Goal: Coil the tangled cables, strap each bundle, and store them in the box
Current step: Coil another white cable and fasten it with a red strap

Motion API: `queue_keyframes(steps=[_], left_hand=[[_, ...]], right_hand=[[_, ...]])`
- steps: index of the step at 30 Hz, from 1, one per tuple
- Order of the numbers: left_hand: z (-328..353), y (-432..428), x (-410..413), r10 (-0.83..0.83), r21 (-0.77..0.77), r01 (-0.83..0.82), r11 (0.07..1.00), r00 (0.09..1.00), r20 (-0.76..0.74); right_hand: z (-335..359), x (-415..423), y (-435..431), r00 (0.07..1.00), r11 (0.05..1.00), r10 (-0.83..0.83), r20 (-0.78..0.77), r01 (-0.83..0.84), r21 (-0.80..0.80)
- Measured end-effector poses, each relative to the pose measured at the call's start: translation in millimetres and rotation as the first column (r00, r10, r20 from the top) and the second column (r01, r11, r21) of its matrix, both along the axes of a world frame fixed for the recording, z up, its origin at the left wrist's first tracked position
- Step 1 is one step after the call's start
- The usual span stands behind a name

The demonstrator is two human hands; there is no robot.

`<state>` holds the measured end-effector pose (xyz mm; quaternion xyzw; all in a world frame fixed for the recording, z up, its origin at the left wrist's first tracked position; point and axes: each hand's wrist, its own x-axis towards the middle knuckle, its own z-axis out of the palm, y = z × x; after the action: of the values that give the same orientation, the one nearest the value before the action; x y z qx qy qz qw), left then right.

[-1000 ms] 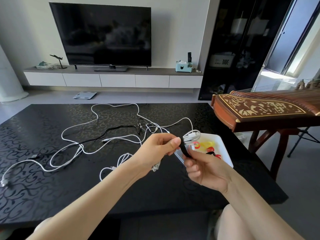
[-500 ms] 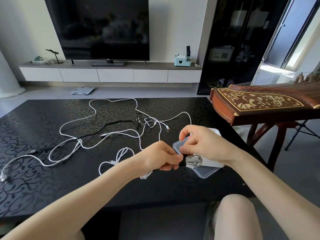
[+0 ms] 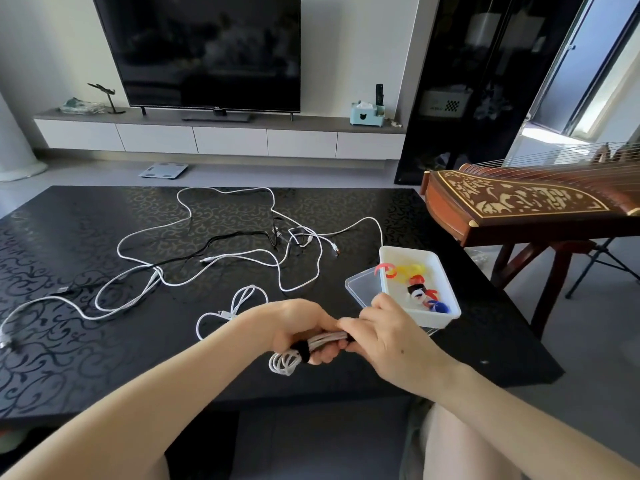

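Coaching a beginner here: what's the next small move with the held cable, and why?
Probably drop the bundle into the box: a black strap already rings it, left hand and right hand hold it, and the open box sits just beyond.

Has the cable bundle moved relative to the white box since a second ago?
Yes. Then the bundle overlapped the far-left corner of the box; now it is left of it, nearer the camera.
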<state>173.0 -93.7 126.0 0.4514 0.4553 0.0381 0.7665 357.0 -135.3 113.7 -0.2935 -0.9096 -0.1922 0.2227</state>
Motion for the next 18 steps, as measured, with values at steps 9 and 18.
queue_keyframes(steps=[9, 18], left_hand=[[-30.6, 38.3, -49.9, 0.526, 0.202, -0.505, 0.839, 0.848, -0.068], [-78.2, 25.7, -74.7, 0.763, 0.811, -0.234, 0.536, 0.545, -0.347]], right_hand=[[-52.7, 7.6, 51.2, 0.491, 0.372, -0.835, -0.249, 0.171, -0.912], [-77.8, -8.6, 95.0, 0.499, 0.376, -0.854, 0.148, 0.788, -0.487]])
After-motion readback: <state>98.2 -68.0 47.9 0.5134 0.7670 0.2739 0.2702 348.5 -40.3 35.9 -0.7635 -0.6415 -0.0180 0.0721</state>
